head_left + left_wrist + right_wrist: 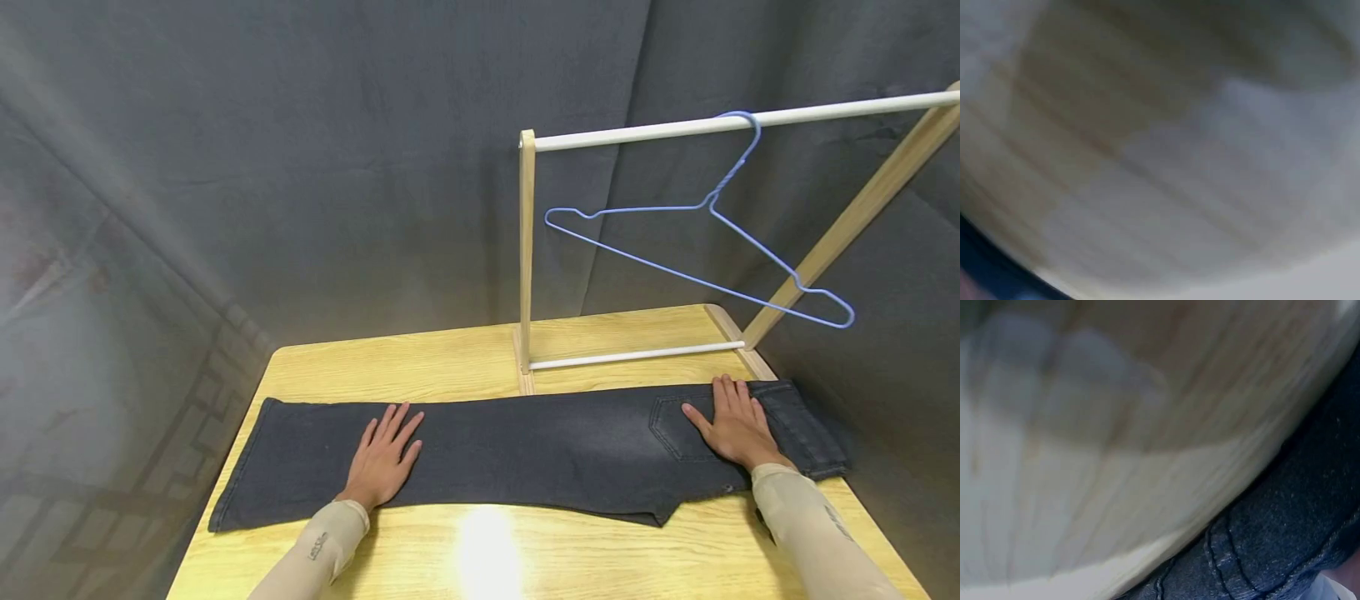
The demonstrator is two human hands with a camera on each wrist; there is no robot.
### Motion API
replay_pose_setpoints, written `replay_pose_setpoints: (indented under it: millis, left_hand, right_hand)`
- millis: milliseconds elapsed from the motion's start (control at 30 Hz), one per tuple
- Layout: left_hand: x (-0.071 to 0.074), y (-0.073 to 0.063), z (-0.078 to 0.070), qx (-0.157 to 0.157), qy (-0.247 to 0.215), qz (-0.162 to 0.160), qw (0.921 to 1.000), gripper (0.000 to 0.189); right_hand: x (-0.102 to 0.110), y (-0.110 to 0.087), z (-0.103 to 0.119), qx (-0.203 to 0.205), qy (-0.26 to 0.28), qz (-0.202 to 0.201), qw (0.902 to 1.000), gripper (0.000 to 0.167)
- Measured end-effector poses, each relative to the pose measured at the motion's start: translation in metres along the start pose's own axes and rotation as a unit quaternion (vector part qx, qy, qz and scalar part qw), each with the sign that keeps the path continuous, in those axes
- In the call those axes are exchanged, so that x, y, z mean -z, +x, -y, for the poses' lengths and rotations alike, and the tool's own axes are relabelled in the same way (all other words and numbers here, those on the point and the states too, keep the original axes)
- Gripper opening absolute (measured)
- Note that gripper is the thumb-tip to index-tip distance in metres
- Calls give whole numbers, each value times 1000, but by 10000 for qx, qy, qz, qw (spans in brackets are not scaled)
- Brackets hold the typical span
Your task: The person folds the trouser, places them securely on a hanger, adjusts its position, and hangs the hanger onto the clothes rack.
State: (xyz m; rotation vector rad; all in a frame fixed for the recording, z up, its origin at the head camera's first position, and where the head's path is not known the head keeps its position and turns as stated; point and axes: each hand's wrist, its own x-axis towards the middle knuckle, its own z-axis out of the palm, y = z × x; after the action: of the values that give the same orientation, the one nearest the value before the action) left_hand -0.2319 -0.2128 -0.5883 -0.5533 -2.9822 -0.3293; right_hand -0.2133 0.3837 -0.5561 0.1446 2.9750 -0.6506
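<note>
Dark jeans (540,450), folded lengthwise with one leg over the other, lie flat across the wooden table. Their hem is at the left and the waistband at the right. My left hand (381,465) rests palm down on the lower leg, fingers straight and spread. On the back pocket near the waistband, my right hand (738,429) lies flat with its thumb out to the left. In the right wrist view, stitched denim (1241,556) fills the lower right corner. The left wrist view holds mostly blurred tabletop (1147,187).
Behind the jeans stands a wooden rack (527,250) with a white top rail (645,133) and a lower white bar (637,357). A blue wire hanger (645,265) hangs from the rail. Grey curtains (337,167) enclose the table (420,554).
</note>
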Motion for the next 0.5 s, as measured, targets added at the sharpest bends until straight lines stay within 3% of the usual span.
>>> replay_pose_setpoints:
  millis: [167, 300, 400, 500]
  left_hand:
    - [17, -27, 64, 452, -56, 152, 9988, 55]
    - [30, -58, 113, 1323, -176, 149, 9909, 59]
    - [35, -77, 133, 1890, -278, 157, 9815, 62]
    - [37, -85, 138, 2281, -398, 158, 9727, 65]
  right_hand:
    - [-3, 2, 1, 55, 99, 28, 9999, 99]
    - [-3, 3, 2, 98, 78, 151, 9998, 99]
    - [-1, 3, 3, 97, 65, 265, 9996, 99]
    - [0, 3, 3, 76, 53, 337, 9994, 100]
